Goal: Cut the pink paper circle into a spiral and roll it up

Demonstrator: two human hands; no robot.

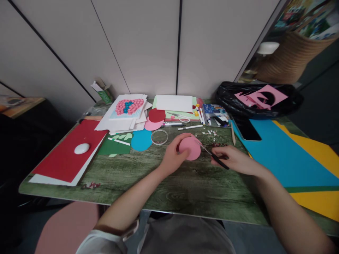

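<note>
My left hand (174,155) pinches a pink paper circle (190,149) by its left side, thumb on top, above the middle of the table. In my right hand (230,160) is a pair of scissors (219,160) with black handles. The blades reach the upper right edge of the circle; whether they are parted there is too small to tell. Behind the hands lie a red paper circle (157,115), another pink circle (154,124), a blue circle (141,140) and a roll of tape (159,137). White paper scraps (210,134) are scattered beyond the scissors.
Red sheets (66,155) with a white computer mouse (82,148) lie left. A picture with pink and blue rosettes (128,107) rests on papers behind. At right are blue sheets (288,155), a phone (246,127) and a black bag (227,97) with pink offcuts. A wall stands behind.
</note>
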